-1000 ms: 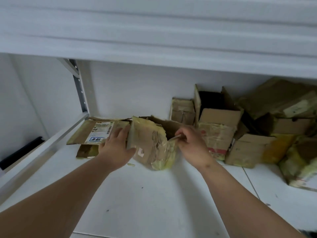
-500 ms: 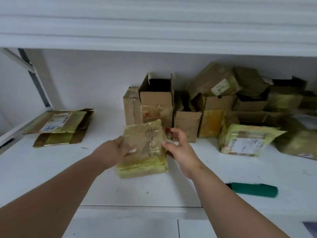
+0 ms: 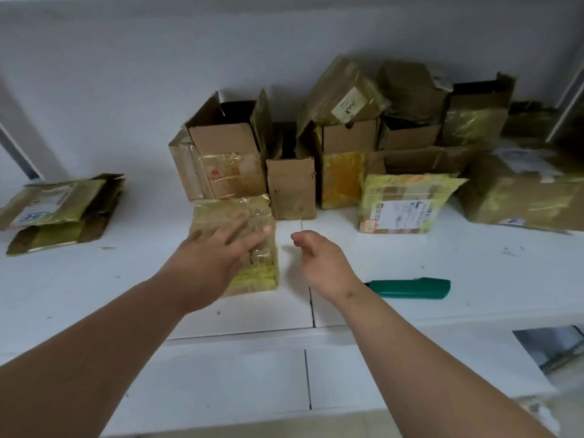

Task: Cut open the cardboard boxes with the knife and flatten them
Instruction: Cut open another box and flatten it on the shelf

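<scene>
Green knife [image 3: 410,288], one; two flattened boxes [image 3: 60,210]; two hands [image 3: 268,257].

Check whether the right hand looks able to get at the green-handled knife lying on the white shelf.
Probably yes. The green-handled knife lies alone on the white shelf, just right of the right hand, which holds nothing, and nothing stands between them.
</scene>
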A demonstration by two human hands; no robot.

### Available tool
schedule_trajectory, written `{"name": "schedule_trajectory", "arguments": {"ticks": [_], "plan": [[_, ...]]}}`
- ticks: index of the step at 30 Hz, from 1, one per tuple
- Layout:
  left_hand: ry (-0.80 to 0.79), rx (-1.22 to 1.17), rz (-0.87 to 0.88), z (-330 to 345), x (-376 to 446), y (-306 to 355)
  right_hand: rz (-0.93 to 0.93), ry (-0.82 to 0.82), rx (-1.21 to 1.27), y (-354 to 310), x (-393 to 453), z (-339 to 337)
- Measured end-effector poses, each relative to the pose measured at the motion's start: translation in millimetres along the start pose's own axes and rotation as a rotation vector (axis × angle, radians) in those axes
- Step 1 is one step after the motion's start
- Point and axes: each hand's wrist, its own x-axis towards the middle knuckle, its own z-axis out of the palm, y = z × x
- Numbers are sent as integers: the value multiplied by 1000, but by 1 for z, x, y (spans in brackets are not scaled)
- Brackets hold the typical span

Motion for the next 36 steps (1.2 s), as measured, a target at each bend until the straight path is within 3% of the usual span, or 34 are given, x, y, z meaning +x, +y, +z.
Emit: {"name": "schedule_trajectory", "arguments": {"ticks": [6,9,18,22,28,36], "plan": [[-124,68,36,1,12,-2,87,120,-579,38,-17,-41],[-116,58,-40,3,21,0,185,107,-681,50,-22,-51],[-141,20,-139,3,20,3,188,-2,-714,74,-30,-72],[-141,9,-142,2,20,5,46,-30,-726,64,-26,-61],[-126,8,-144,5,21,3,-229,1,-452,31,-36,-18],[-132,-2,-157,7,22,1,-228,43,-417,19,-36,1]]}}
